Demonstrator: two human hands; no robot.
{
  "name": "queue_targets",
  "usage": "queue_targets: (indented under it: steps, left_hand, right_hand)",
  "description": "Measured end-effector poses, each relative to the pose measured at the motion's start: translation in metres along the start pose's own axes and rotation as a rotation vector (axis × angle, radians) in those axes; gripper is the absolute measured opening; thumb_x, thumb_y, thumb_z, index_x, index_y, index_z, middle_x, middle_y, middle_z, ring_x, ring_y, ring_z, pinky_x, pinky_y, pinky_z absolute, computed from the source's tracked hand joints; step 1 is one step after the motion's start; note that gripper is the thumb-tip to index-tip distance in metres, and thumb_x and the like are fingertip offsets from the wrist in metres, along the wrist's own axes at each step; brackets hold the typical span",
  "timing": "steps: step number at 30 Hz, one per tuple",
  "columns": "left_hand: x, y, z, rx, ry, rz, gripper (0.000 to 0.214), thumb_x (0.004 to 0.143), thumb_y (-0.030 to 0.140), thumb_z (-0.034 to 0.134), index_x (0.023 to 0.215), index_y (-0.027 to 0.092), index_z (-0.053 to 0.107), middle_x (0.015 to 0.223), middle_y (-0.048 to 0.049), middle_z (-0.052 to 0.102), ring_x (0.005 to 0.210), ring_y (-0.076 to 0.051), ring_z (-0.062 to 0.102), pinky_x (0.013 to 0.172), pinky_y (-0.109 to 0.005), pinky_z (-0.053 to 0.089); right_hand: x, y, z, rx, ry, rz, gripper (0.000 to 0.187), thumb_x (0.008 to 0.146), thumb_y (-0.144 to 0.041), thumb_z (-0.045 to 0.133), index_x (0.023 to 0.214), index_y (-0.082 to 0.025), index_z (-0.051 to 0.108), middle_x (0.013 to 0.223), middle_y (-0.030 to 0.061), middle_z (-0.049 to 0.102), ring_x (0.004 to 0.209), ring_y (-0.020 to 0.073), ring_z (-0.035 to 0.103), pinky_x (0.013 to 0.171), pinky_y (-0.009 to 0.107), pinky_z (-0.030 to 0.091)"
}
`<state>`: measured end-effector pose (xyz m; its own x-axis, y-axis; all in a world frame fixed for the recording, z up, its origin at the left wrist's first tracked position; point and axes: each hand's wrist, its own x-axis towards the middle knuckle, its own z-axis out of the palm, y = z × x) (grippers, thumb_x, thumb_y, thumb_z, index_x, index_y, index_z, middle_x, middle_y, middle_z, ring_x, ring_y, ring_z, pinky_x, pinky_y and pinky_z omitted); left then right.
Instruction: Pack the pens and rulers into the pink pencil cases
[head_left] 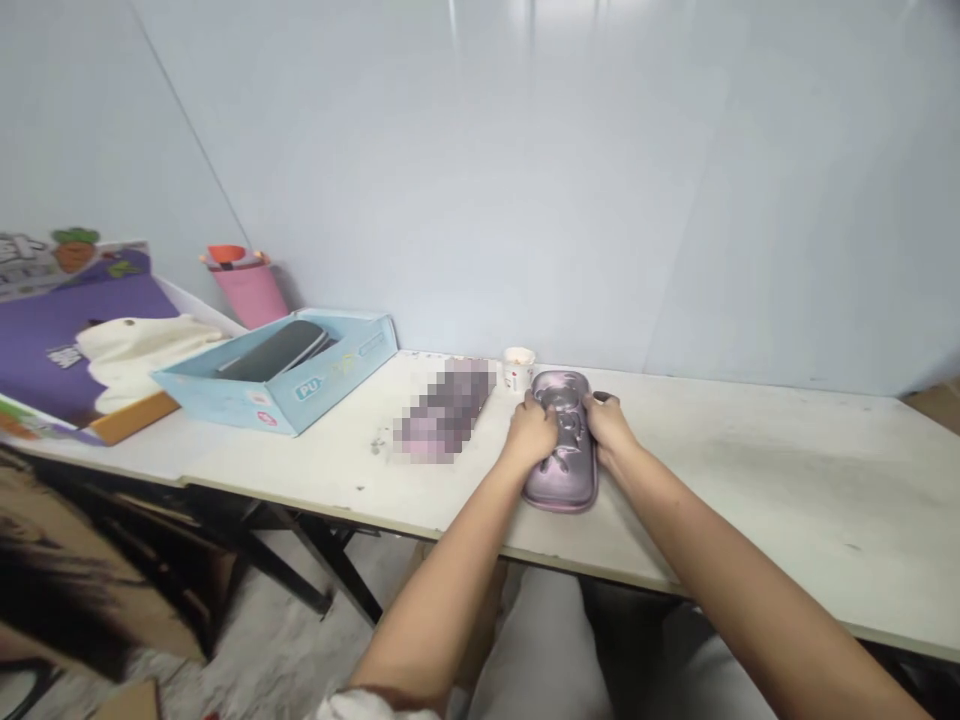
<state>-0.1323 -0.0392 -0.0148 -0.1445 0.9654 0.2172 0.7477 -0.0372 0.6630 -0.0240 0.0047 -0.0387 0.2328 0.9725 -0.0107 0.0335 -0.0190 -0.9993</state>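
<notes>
A shiny purple-pink hard-shell pencil case [562,488] with a raised figure on its lid lies lengthwise on the white table in front of me. My left hand [532,432] grips its left edge, the thumb resting on the lid. On the opposite side, my right hand [609,425] is closed around the upper right edge. A small dark patch shows beside the right fingers; what it is I cannot make out. The undersides of both hands are hidden. Just behind the case stands a white paper cup [518,370] with small red marks.
Left of the case lies a pixelated purple-pink oblong thing [442,415]. Farther left, a light blue box [285,390] holds a dark grey case [277,350]. Beyond are a purple display box [45,340] with white items and a pink holder [251,292]. A wall [480,200] borders the table's back.
</notes>
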Motion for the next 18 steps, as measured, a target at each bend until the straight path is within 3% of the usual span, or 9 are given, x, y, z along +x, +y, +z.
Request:
queue_targets:
  steps: [3, 6, 10, 13, 16, 18]
  left_hand:
    - [0.012, -0.025, -0.023, 0.232, -0.067, -0.029, 0.049, 0.087, 0.03, 0.032, 0.126, 0.002, 0.038, 0.122, -0.0264, 0.05, 0.115, -0.031, 0.048, 0.095, -0.039, 0.034]
    - [0.025, -0.041, -0.037, 0.294, -0.096, -0.006, 0.044, 0.085, 0.028, 0.036, 0.123, 0.005, 0.042, 0.122, -0.0233, 0.051, 0.115, -0.03, 0.048, 0.096, -0.038, 0.034]
    - [0.041, -0.054, -0.05, 0.265, -0.087, 0.05, 0.034, 0.081, 0.026, 0.044, 0.107, 0.009, 0.056, 0.109, -0.0218, 0.058, 0.109, -0.031, 0.051, 0.095, -0.037, 0.035]
    - [0.053, -0.062, -0.071, 0.327, -0.039, 0.155, 0.028, 0.081, 0.027, 0.043, 0.096, 0.012, 0.061, 0.106, -0.0203, 0.059, 0.109, -0.03, 0.05, 0.096, -0.036, 0.034]
    - [0.063, -0.079, -0.099, 0.453, 0.11, 0.115, 0.034, 0.084, 0.033, 0.037, 0.107, 0.013, 0.054, 0.113, -0.0194, 0.055, 0.115, -0.03, 0.046, 0.096, -0.041, 0.033]
    - [0.069, -0.096, -0.117, 0.441, 0.149, -0.065, 0.04, 0.082, 0.038, 0.042, 0.11, 0.011, 0.05, 0.117, -0.0224, 0.053, 0.115, -0.033, 0.045, 0.094, -0.044, 0.034]
  right_hand:
    - [-0.002, 0.009, 0.04, -0.046, -0.02, -0.019, 0.032, 0.076, -0.029, 0.048, 0.107, -0.018, 0.045, 0.08, 0.0043, 0.063, 0.07, 0.0157, 0.06, 0.061, 0.025, 0.048]
    - [0.0, 0.013, 0.069, -0.117, -0.02, -0.065, 0.031, 0.076, -0.025, 0.045, 0.106, -0.018, 0.045, 0.084, 0.0058, 0.061, 0.076, 0.017, 0.059, 0.065, 0.027, 0.048]
    - [0.006, 0.007, 0.091, -0.231, -0.014, -0.169, 0.032, 0.075, -0.02, 0.042, 0.106, -0.015, 0.047, 0.097, 0.0135, 0.058, 0.089, 0.0215, 0.055, 0.079, 0.034, 0.044]
    - [0.003, -0.007, 0.1, -0.304, -0.037, -0.294, 0.032, 0.074, -0.017, 0.042, 0.105, -0.012, 0.05, 0.113, 0.0198, 0.05, 0.106, 0.0264, 0.047, 0.092, 0.041, 0.035]
    - [-0.009, -0.024, 0.11, -0.587, -0.253, -0.609, 0.024, 0.079, -0.024, 0.042, 0.099, -0.016, 0.054, 0.111, 0.0149, 0.054, 0.111, 0.0269, 0.043, 0.099, 0.047, 0.023]
    - [-0.02, -0.032, 0.117, -0.877, -0.475, -0.828, 0.025, 0.084, -0.034, 0.04, 0.095, -0.017, 0.055, 0.104, 0.0126, 0.059, 0.108, 0.0272, 0.046, 0.099, 0.054, 0.016]
